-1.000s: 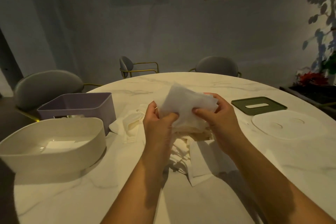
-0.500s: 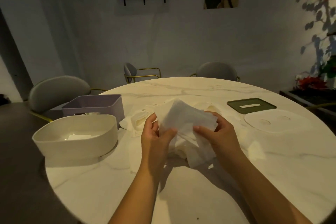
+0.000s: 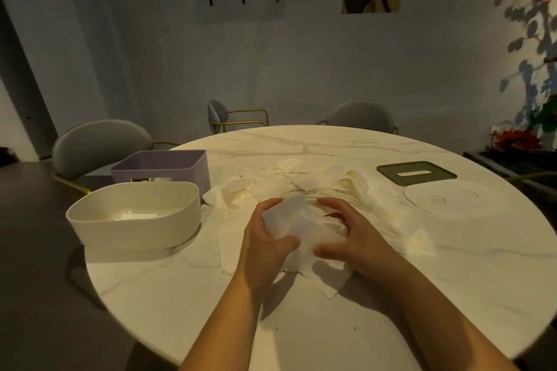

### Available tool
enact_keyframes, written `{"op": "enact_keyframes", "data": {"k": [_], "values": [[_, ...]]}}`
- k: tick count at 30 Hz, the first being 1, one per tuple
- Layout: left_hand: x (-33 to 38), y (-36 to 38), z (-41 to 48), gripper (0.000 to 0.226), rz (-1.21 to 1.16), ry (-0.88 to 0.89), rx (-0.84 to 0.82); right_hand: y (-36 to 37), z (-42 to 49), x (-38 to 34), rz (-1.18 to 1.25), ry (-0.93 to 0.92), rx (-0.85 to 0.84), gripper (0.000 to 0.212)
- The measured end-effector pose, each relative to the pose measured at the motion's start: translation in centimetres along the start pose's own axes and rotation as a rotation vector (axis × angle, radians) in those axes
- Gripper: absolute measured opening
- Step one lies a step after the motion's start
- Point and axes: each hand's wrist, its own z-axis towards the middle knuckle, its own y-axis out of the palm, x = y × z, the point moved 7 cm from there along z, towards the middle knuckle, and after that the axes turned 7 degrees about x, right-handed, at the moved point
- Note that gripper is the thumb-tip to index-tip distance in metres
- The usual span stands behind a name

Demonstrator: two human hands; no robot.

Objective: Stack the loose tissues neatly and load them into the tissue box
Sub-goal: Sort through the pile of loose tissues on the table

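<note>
Lowered since a second ago, the tissue now rests on the loose pile mid-frame. At lower left the white tissue box holds little. Left grip and right grip clasp the tissue's edges, probably squaring it; next, align further sheets. Lids lie at the right on the marble surface; chairs ring the dim room.

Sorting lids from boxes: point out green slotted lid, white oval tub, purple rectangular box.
Green slotted lid (image 3: 387, 169): head view, left border.
White oval tub (image 3: 132, 232): head view, front wall.
Purple rectangular box (image 3: 204, 175): head view, right wall.
</note>
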Motion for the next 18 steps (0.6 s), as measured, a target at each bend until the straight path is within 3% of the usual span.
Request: {"op": "enact_keyframes", "data": {"k": [5,10,13,18], "values": [[1.2,-0.1,-0.6,0.054,-0.009,0.043,0.084,-1.4,0.2,-0.1,0.172,0.004,0.203,0.056],[0.1,0.5,0.1,0.059,0.063,0.039,0.006,-0.8,0.2,0.5,-0.136,0.013,-0.035,0.088],[0.6,0.4,-0.3,0.059,0.089,0.039,0.028,-1.4,0.3,1.4,-0.223,0.075,-0.049,0.1],[1.0,0.4,-0.5,0.044,-0.041,0.041,0.083,-3.1,0.5,2.0,-0.201,0.139,0.02,0.071]]}}
